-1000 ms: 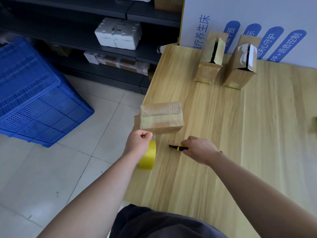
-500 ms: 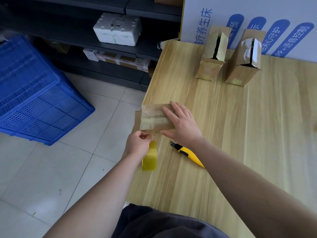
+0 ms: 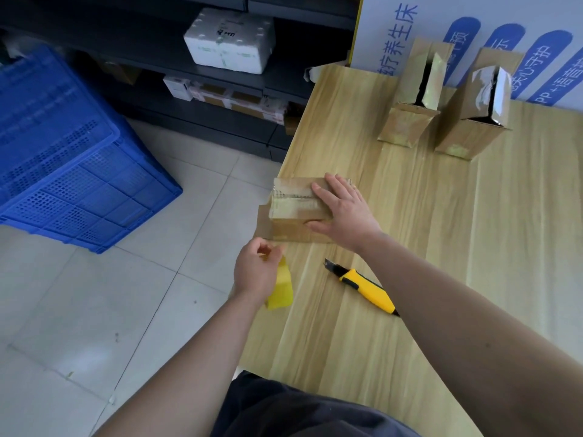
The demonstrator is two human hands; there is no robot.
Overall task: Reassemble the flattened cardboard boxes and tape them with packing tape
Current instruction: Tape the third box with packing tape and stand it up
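A small taped cardboard box (image 3: 290,209) lies at the left edge of the wooden table (image 3: 441,247). My right hand (image 3: 344,212) rests flat on its top and right end, fingers straight and thumb against the front face. My left hand (image 3: 257,272) grips a yellow roll of packing tape (image 3: 280,287) just in front of the box, over the table's left edge. A yellow and black utility knife (image 3: 362,287) lies on the table between my forearms.
Two upright cardboard boxes (image 3: 413,96) (image 3: 476,105) with slit tops stand at the back of the table against a white and blue sign. A blue plastic crate (image 3: 63,152) sits on the tiled floor at left. Dark shelves hold a white foam box (image 3: 230,41).
My right hand let go of the utility knife and moved up onto the box, then slid a little to the right. My left hand with the tape roll stayed near the box's front corner.
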